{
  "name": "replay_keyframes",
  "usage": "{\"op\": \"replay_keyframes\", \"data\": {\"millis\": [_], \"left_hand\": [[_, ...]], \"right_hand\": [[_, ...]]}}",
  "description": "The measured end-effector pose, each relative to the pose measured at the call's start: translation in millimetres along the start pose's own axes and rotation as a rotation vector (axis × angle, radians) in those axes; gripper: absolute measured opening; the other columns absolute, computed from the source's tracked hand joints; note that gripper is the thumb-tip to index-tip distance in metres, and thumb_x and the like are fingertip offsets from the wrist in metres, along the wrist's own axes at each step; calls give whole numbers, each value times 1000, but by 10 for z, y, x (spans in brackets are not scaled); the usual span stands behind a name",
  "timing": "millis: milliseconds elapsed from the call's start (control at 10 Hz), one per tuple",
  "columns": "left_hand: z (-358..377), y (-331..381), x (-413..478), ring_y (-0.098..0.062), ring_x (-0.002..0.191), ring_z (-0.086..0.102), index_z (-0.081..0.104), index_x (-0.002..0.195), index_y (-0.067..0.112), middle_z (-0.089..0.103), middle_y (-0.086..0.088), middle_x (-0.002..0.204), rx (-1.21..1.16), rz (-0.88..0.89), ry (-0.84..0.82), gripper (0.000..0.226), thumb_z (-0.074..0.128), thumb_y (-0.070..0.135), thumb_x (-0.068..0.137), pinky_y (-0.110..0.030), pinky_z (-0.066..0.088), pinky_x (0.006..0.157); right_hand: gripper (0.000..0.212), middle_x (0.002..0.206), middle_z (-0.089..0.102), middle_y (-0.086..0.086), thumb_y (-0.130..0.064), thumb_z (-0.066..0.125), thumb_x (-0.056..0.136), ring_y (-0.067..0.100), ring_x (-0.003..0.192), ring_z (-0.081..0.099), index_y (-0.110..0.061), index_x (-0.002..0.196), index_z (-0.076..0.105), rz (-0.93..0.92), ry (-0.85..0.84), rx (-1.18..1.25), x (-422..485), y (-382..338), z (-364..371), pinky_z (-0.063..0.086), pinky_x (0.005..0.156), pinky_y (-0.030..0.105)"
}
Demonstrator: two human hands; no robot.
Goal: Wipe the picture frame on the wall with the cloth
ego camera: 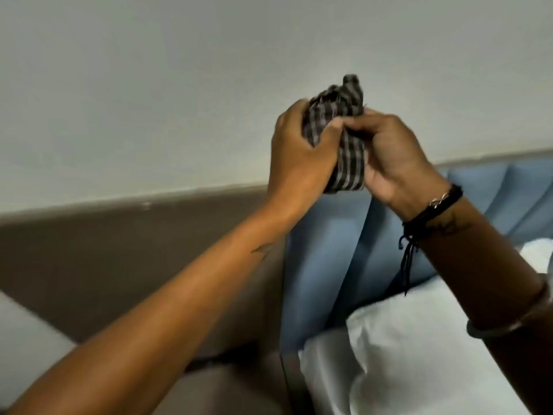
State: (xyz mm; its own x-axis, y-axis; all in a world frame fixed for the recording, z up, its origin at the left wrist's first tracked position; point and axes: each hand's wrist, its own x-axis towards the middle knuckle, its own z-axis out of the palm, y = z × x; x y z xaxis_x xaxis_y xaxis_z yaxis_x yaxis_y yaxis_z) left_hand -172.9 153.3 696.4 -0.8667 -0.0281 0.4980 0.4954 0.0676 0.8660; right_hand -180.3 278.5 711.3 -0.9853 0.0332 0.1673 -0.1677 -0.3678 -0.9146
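Note:
A dark checked cloth [347, 127] is bunched up between both hands, raised in front of a plain pale wall [149, 85]. My left hand [299, 157] grips its left side, thumb pressed over the fabric. On the right side, my right hand [395, 157] pinches it; a black cord bracelet sits on that wrist. One end of the cloth sticks up above the fingers. No picture frame is in view.
A brown padded headboard panel [119, 250] runs along the wall at the left. Blue padded panels [326, 265] stand behind my arms. White pillows [419, 354] lie at the lower right, and a pale cushion [24, 339] sits at the lower left.

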Motion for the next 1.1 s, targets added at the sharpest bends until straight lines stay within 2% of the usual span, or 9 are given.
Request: {"op": "replay_keyframes", "data": {"millis": [100,300,400,500,700,800,900,1000,1100], "left_hand": [[-526,-874,-883,-11,112,61,48,134,14,60,-1,128,-90,-466,50,56,65,37,86,-27,53,90],[-1308,-2491,-2998,-10,71,70,67,79,20,74,5,77,-174,-1256,61,14,64,29,89,-24,50,60],[-1382,-3128,-3758,-24,87,67,69,89,16,71,-6,90,-102,-1417,103,4,67,19,87,-32,50,72],[-1343,-3785,-4360,-24,94,68,66,112,10,71,-8,102,-75,-1547,101,28,66,13,85,-30,55,71],[-1119,-5228,-5368,-26,96,62,64,110,-1,66,-23,109,-72,-1541,174,26,60,-7,86,-37,52,85],[-1035,-5614,-5483,-26,90,66,67,90,14,71,-16,99,-26,-1521,172,7,66,8,87,-41,55,83],[-940,-5953,-5674,-20,94,67,66,109,12,72,-7,101,-10,-1457,120,21,65,18,89,-35,56,85],[-965,-5969,-5678,-3,80,64,64,96,28,68,10,84,82,-1407,36,7,62,25,90,-25,52,74],[-1008,-5716,-5540,-15,84,69,63,92,22,71,-2,90,189,-1381,-26,6,65,26,88,-32,56,71]], "right_hand": [[37,124,69,21,-7,49,92,34,113,67,0,126,60,312,-65,-2,-517,1158,-28,57,91,45],[43,124,68,20,5,62,81,33,112,67,-4,123,64,856,16,-120,-1982,3460,-235,58,88,38],[40,119,69,20,14,57,82,34,112,65,-6,116,66,988,55,-276,-2465,4297,-382,54,94,42],[34,106,72,13,12,59,84,25,97,68,-19,95,69,1090,76,-424,-2751,5064,-571,57,77,29],[30,108,67,10,5,52,92,30,108,63,-9,115,64,1157,30,-678,-3064,6637,-1253,52,89,38],[32,107,68,3,-10,52,97,12,89,68,-14,128,59,1148,9,-723,-3024,7094,-1441,55,75,19],[36,101,63,-9,-20,55,97,-3,76,59,-22,133,55,1118,-28,-814,-3135,7551,-1683,46,54,-1],[50,134,59,9,-29,60,92,29,116,60,-17,138,48,1175,-115,-956,-3165,7686,-1711,53,99,36],[81,156,30,17,-22,64,88,39,141,35,-16,155,18,1244,-239,-1140,-3121,7451,-1679,34,116,48]]}}
